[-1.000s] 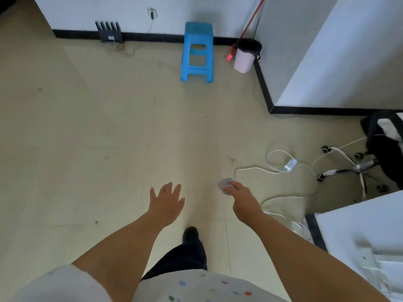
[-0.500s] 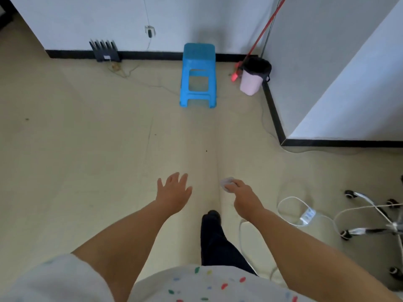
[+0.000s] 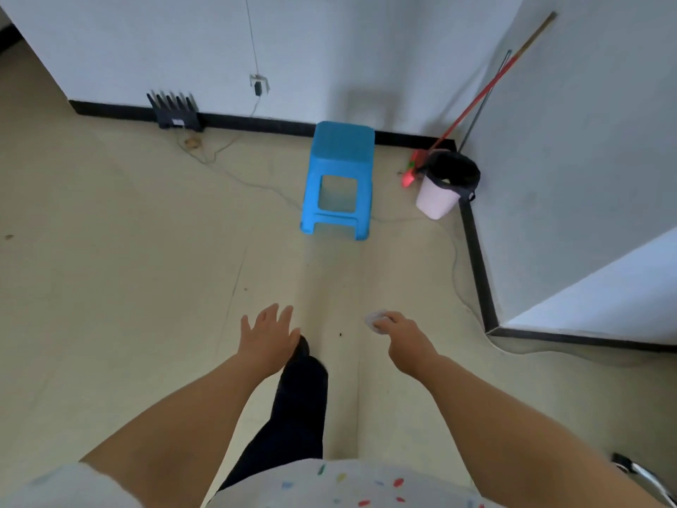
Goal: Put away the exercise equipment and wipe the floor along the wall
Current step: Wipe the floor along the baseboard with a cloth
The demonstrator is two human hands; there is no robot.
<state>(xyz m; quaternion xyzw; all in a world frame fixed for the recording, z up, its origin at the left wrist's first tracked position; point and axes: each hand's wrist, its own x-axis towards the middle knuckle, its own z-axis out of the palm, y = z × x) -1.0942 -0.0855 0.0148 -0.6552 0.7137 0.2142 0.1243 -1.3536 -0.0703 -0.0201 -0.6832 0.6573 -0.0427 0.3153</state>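
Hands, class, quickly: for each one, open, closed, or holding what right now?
Left hand: open, fingers spread, holding nothing.
Right hand: closed, pinching a small pale object; what it is cannot be told.

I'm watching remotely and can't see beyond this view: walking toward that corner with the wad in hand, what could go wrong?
1. A thin cable trails across the floor near the blue stool; a foot could snag it.
2. The stool stands right in the walking line.
3. The right hand only pinches the small pale wad at the fingertips, so it might drop; the left hand is free.
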